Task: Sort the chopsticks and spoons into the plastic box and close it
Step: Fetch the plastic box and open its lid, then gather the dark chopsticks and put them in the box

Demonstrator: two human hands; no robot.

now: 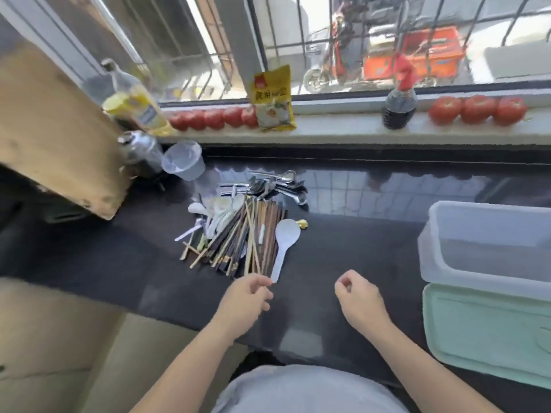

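A pile of wooden chopsticks (238, 239) lies on the black counter (343, 257), with white plastic spoons (217, 213) to its left and metal spoons (274, 186) behind it. A large white rice paddle (284, 242) rests at the pile's right edge. My left hand (249, 296) pinches the near ends of a few light bamboo chopsticks, beside the paddle's handle. My right hand (356, 296) hovers over the counter with loosely curled fingers, holding nothing. The translucent plastic box (477, 275) stands open at the right, its pale green lid (483, 332) lying in front of it.
A wooden board (53, 138) leans at the left, next to an oil bottle (134, 102), a dark bottle (143, 153) and a tipped plastic cup (185, 162). On the windowsill (328, 126) sit tomatoes (474, 110), a yellow packet (274, 99) and a sauce bottle (399, 105).
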